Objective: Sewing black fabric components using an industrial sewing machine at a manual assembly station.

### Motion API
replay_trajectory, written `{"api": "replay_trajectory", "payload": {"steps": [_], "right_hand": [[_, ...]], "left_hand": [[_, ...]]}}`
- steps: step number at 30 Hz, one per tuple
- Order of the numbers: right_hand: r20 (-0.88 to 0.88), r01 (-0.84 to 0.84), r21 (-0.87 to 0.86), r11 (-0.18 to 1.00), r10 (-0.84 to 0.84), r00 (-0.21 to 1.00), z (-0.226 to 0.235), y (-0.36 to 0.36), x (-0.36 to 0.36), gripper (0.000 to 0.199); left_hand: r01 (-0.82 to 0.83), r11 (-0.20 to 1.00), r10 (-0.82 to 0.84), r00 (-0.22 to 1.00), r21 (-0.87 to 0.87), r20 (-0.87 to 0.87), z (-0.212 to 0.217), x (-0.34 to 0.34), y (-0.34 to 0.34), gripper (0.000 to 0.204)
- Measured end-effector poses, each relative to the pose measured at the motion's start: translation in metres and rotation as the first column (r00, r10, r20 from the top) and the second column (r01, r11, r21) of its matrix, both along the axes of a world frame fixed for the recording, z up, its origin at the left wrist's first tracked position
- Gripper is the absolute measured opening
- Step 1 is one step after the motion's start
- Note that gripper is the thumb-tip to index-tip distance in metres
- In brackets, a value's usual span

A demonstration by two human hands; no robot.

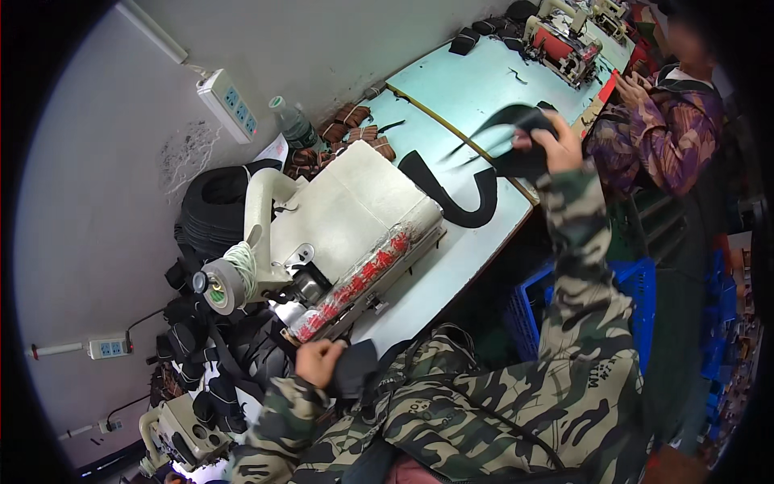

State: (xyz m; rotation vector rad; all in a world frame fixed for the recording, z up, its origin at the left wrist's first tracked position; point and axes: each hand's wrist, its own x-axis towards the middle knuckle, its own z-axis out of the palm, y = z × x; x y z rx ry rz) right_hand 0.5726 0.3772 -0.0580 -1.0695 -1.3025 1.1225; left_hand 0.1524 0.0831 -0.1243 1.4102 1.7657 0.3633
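My left hand (319, 362) is closed on the edge of a black fabric piece (355, 369), low in front of the sewing machine (355, 198). Up at the right, my right hand (558, 143) is raised over the worktable with its fingers closed on a curved black fabric strip (518, 118). Motion smears the far end of that strip. Below it a U-shaped black fabric piece (472, 216) lies flat on the table (463, 254), beside the machine's flat bed. White cord is wound near a grey wheel (222, 286) at the machine's left end.
Behind the machine stand a plastic bottle (293, 123), tied brown bundles (352, 117) and a stack of black rings (216, 202). More black pieces (193, 335) are piled at left. A blue crate (637, 282) sits below my right arm. Another person (661, 137) sits at the far right.
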Motion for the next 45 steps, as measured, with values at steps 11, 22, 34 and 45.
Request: {"api": "replay_trajectory", "payload": {"steps": [11, 22, 34, 45], "right_hand": [[0.993, -0.394, -0.03, 0.919, 0.073, 0.094, -0.183, -0.066, -0.029, 0.057], [-0.078, -0.796, -0.298, 0.527, 0.818, 0.57, -0.07, -0.214, -0.197, 0.04], [0.075, -0.385, -0.477, 0.79, 0.473, 0.878, -0.065, -0.2, -0.217, 0.026], [-0.118, -0.363, -0.581, 0.729, 0.366, 0.923, -0.071, -0.202, -0.248, 0.021]], "left_hand": [[0.273, 0.957, -0.291, 0.917, -0.103, -0.273, 0.013, 0.033, -0.03, 0.029], [0.043, 0.978, 0.062, 0.875, -0.205, 0.48, 0.041, -0.009, 0.025, 0.016], [0.281, 0.934, -0.158, 0.879, -0.222, 0.449, 0.0, -0.08, 0.065, 0.022], [0.023, 0.931, 0.089, 0.953, -0.365, 0.288, 0.012, -0.088, 0.113, 0.021]]}}
